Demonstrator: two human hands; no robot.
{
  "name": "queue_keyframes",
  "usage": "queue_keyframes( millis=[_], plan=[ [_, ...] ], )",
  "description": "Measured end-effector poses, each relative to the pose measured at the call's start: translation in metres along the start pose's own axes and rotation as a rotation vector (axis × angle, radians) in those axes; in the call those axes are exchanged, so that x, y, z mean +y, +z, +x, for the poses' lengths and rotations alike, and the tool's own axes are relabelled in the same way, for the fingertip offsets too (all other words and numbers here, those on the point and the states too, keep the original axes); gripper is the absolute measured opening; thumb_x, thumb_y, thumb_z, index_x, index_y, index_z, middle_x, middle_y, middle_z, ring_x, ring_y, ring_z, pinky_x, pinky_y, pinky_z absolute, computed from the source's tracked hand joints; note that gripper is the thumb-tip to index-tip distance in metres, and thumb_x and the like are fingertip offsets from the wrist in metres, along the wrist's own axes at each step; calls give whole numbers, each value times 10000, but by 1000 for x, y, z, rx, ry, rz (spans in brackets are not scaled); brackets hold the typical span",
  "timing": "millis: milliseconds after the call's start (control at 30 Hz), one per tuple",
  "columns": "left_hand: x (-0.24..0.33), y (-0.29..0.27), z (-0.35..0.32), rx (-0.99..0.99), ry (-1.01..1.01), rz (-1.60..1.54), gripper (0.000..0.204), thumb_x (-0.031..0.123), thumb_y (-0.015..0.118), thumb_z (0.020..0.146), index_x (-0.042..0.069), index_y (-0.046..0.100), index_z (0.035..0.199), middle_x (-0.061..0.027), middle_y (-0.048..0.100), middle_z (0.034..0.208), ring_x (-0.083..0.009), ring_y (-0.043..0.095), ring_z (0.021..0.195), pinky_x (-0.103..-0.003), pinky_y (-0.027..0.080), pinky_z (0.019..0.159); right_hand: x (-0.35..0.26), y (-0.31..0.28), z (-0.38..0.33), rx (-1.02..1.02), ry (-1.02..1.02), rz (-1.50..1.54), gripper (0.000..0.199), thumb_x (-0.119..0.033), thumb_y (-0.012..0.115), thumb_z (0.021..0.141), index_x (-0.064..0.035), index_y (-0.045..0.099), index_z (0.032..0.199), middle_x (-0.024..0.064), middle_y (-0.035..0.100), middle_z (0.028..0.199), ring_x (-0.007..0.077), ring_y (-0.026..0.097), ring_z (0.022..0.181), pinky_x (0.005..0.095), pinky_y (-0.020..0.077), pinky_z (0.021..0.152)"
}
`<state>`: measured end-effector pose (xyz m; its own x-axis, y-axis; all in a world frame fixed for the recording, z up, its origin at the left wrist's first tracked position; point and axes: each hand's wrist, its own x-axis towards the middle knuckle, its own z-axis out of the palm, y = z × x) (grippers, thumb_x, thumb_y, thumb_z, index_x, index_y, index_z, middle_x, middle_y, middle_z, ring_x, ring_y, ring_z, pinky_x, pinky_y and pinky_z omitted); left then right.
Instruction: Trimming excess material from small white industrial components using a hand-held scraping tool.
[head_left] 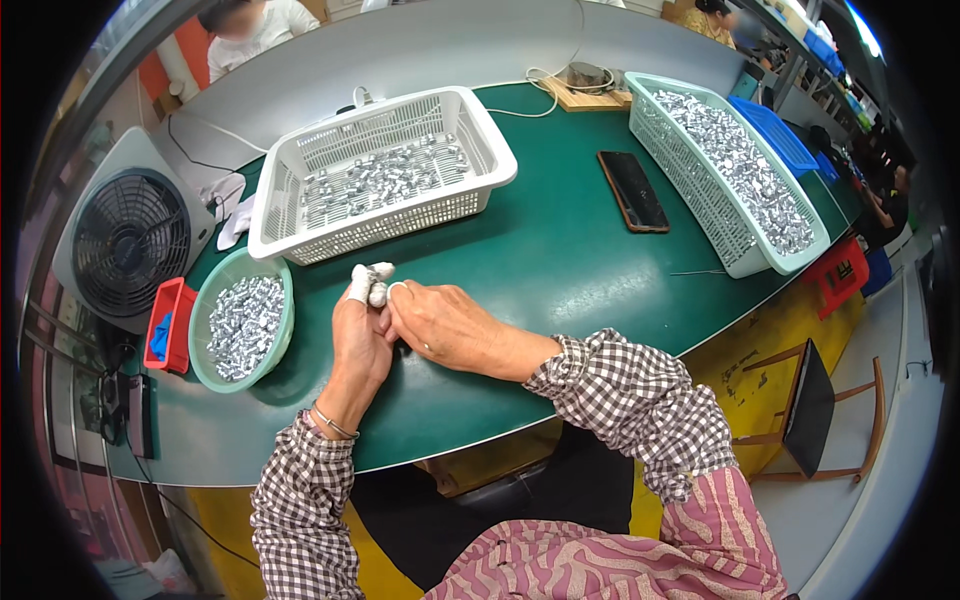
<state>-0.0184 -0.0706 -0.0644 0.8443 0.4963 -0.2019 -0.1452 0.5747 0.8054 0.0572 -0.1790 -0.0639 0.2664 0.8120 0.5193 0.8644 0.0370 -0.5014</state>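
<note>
Spreading across most of the view, the green table [560, 260] carries everything near the person. A white basket [380, 229] stands toward its far left part, with metal pieces [390, 178] scattered over its floor. The long pale green basket [690, 190] at the far right is heaped with similar silvery pieces.

Both forearms come up from the lower edge in checked sleeves [640, 400]. The left one rises nearly straight, while the right one slants inward from the lower right, its elbow bent. Left of the white basket stands a fan [130, 238]; in front of it sits a round green bowl [243, 266], filled with more pieces.

The hands meet over the table, just in front of the white basket and to the right of the bowl. The left hand [360, 340] points upward, its palm side turned toward the right one; the right hand [440, 320] shows its back, knuckles bent, fingertips drawn in against the left fingers. Both seem to be pinching (whether a piece sits between the fingertips, I cannot tell).

Beside the bowl is a red box [180, 303] with something blue inside, and a dark phone [633, 190] lies near the long basket. A thin bracelet [335, 425] rings the left wrist. Smallest are the white finger covers [359, 284] on the left hand.
</note>
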Motion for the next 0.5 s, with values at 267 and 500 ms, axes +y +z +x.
queue_keyframes(
  millis=[267, 500],
  plan=[
    [-1, 1, -1, -50, -23, 25, 313, 304, 423, 946, 19, 553, 945, 55, 397, 607, -42, 304, 458, -190, 252, 395, 0, 1, -1, 54, -30, -265, 156, -84, 565, 758, 3, 438, 744, 160, 551, 679, 311, 596, 577, 396, 476, 477],
    [1, 7, -1, -30, -10, 43, 324, 288, 411, 950, -5, 549, 950, 44, 381, 603, -47, 294, 456, -197, 238, 389, -2, -2, -3, 32, -64, -278, 155, -82, 580, 728, -5, 446, 725, 157, 554, 667, 291, 601, 566, 386, 474, 455]
  ],
)
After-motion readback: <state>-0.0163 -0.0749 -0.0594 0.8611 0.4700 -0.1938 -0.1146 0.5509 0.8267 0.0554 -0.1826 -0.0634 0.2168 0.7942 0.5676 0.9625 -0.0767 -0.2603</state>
